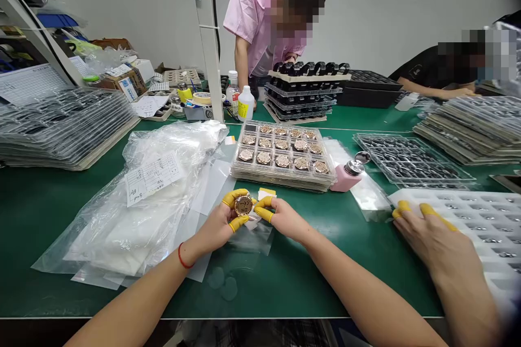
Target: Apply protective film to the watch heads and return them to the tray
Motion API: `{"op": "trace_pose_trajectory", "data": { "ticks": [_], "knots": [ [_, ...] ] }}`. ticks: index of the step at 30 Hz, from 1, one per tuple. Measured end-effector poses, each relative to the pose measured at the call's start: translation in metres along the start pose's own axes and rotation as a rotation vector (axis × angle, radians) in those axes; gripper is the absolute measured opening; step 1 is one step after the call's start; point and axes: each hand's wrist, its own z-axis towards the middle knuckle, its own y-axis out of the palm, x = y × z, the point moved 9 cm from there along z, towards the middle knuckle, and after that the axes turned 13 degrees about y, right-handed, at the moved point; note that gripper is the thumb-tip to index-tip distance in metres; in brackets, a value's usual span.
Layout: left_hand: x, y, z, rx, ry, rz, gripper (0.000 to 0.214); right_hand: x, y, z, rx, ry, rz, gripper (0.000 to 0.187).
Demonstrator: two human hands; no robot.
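Yellow finger cots cover some fingertips on both of my hands. My left hand (pixel 220 223) grips a round rose-gold watch case (pixel 243 205) by its edge, its dark back with a CE mark facing up. Right beside the case, my right hand (pixel 280 217) has thumb and fingers pinched together; whatever is between them is too small to make out. Below the hands lie small clear plastic sheets (pixel 256 241). Just beyond is a stack of clear trays (pixel 280 179) whose top tray holds several similar rose-gold watch cases in compartments.
A plastic bag with a written label (pixel 154 179) lies left, near stacked trays (pixel 61 124). A pink pump bottle (pixel 347 175) stands right. At far right, another person's hand (pixel 431 238) touches a white foam tray (pixel 448 198). A person in pink (pixel 252 5) leans over the far side.
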Motion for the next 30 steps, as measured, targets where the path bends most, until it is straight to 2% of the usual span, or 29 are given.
{"op": "trace_pose_trajectory", "data": {
  "ticks": [5, 8, 12, 14, 17, 21, 30],
  "knots": [
    [-0.004, 0.005, -0.002, -0.039, -0.01, -0.01, 0.049, -0.008, 0.002, -0.008, -0.002, -0.017, -0.071, 0.011],
    [-0.008, 0.003, -0.002, -0.014, -0.032, 0.003, 0.051, -0.015, -0.003, -0.011, 0.02, -0.045, -0.082, 0.007],
    [-0.013, -0.011, 0.0, 0.149, -0.086, 0.016, 0.055, -0.02, -0.026, -0.012, 0.099, -0.054, 0.146, 0.012],
    [-0.016, -0.012, 0.0, 0.172, -0.136, 0.007, 0.056, -0.018, -0.028, -0.012, 0.066, -0.032, 0.314, 0.016],
    [-0.017, 0.0, -0.001, 0.094, -0.177, -0.063, 0.058, -0.017, -0.015, -0.012, -0.041, 0.009, 0.464, 0.02],
    [-0.015, 0.014, -0.006, -0.007, -0.168, -0.103, 0.055, -0.014, 0.006, -0.015, -0.149, 0.072, 0.532, 0.021],
    [-0.014, 0.014, -0.007, -0.033, -0.17, -0.049, 0.052, -0.01, 0.008, -0.013, -0.147, 0.101, 0.544, 0.02]
  ]
}}
